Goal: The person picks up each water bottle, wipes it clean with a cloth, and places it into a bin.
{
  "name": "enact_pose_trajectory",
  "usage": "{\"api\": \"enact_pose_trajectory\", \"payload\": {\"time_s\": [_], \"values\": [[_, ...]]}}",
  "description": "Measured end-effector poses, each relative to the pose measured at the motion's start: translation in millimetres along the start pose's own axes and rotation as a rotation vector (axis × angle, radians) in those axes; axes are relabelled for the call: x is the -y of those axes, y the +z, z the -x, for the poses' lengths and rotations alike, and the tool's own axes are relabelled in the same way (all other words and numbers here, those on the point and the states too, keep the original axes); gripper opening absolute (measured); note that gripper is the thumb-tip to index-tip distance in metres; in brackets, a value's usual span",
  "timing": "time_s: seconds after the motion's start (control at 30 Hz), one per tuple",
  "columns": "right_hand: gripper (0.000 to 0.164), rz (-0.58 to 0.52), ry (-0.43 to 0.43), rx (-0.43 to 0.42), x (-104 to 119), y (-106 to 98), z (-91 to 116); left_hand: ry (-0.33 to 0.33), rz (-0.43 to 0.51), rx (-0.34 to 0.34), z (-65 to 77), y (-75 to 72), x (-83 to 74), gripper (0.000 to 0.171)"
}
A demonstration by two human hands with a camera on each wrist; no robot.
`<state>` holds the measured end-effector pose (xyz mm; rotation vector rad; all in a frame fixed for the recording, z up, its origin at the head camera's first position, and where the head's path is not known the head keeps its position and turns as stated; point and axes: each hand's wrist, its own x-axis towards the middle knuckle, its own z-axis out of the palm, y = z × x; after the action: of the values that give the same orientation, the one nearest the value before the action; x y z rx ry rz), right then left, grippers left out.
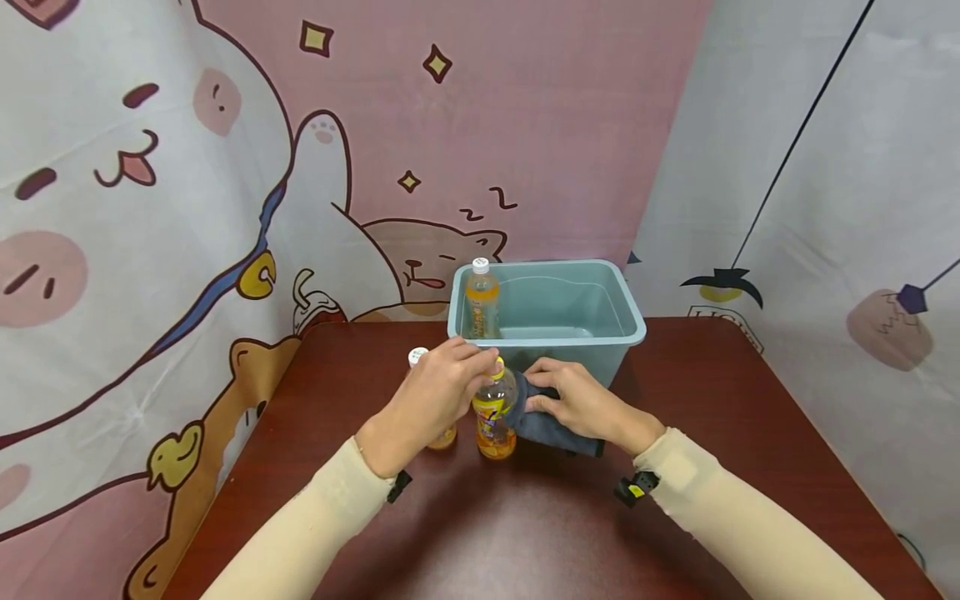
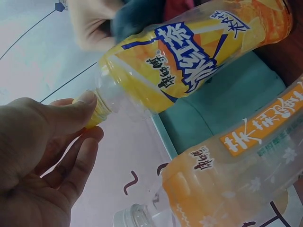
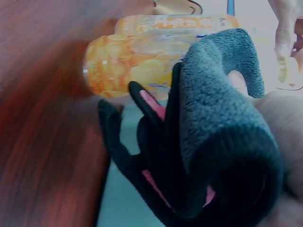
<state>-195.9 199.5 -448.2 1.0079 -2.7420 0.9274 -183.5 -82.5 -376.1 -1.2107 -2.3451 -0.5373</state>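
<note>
My left hand (image 1: 442,387) pinches the yellow cap (image 2: 97,111) of an iced-tea bottle (image 1: 493,425), which stands upright on the table with amber liquid low inside. In my right hand (image 1: 581,404) is a bunched grey cloth (image 3: 222,90) with black edging and bits of pink in its folds. One end of the cloth lies against the bottle's upper right side. Beside it on the left stands a second bottle (image 2: 213,175) with a white cap and an orange label, partly hidden by my left hand and forearm in the head view.
Behind the bottles is a light teal bin (image 1: 555,343), with another white-capped bottle (image 1: 482,304) upright in its left end. The brown table (image 1: 345,375) backs onto a pink and white cartoon curtain (image 1: 570,125).
</note>
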Motion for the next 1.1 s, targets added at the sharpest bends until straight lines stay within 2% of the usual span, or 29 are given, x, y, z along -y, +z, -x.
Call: {"api": "enact_pose_trajectory", "payload": {"time_s": [0.17, 0.33, 0.6, 0.87, 1.1], "values": [[0.03, 0.031, -0.012, 0.078, -12.2, 13.6, 0.6, -0.01, 0.004, 0.001, 1.3, 0.5, 0.0, 0.029], [0.016, 0.051, -0.061, 0.16, -20.7, 30.4, -0.1, -0.003, -0.009, -0.004, 0.6, 0.2, 0.3, 0.029], [0.016, 0.084, -0.016, 0.266, -26.1, 42.0, -2.3, -0.004, 0.001, -0.007, 0.6, 1.0, 1.0, 0.029], [0.033, 0.044, 0.001, 0.247, -24.7, 39.2, -0.6, -0.004, 0.013, -0.006, -0.3, 1.1, 1.4, 0.029], [0.032, 0.001, -0.004, 0.218, -26.4, 38.7, -0.1, -0.004, 0.013, -0.009, 0.4, 0.9, 1.5, 0.029]]}}
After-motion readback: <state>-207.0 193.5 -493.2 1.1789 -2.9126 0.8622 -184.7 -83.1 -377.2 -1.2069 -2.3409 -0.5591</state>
